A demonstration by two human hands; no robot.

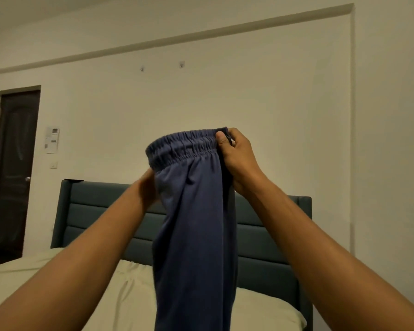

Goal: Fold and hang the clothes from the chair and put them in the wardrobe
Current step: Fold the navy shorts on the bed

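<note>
A pair of blue trousers (194, 223) with an elastic waistband hangs in the air in front of me, legs dropping below the frame's bottom edge. My right hand (237, 161) grips the right end of the waistband, thumb on the gathered elastic. My left hand (147, 189) is at the left side just under the waistband, partly hidden behind the cloth and blurred; its fingers appear to hold the fabric. The chair and the wardrobe are not in view.
A bed with a pale sheet (22, 278) and a teal padded headboard (101, 211) lies below and behind the trousers. A pillow (268, 311) sits at the right. A dark wooden door (14, 163) stands at the far left. Two wall hooks (182, 65) are high up.
</note>
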